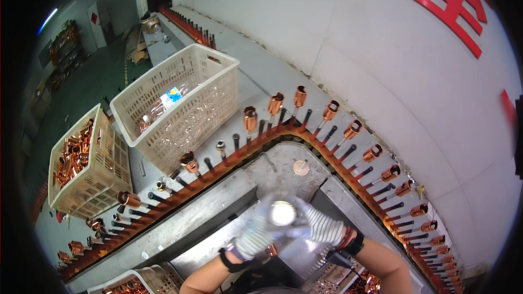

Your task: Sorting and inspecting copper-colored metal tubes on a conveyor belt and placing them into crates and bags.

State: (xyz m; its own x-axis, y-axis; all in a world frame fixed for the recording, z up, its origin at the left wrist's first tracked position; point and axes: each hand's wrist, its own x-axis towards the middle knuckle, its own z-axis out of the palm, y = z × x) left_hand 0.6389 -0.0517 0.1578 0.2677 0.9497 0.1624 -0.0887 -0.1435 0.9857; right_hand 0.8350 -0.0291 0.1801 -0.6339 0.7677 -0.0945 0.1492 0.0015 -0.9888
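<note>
My left hand [255,235] and my right hand [326,225] are close together over the metal work surface, in pale striped gloves with dark bands at the wrists. Between them is a round, bright white, glaring thing [283,214], its kind lost in the glare. The fingers of both hands curl in around it, and the left ones are smeared by motion. Just under the left hand a small copper piece [272,249] shows. A flat round disc [300,167] lies on the metal corner plate beyond my hands.
A conveyor track [310,137] bends around the corner, carrying copper fittings [331,110] on upright black-tipped pegs. White plastic crates stand at the left, one with clear plastic and a blue-white packet [170,97], another with copper parts [76,152]. More crates [158,277] edge the bottom.
</note>
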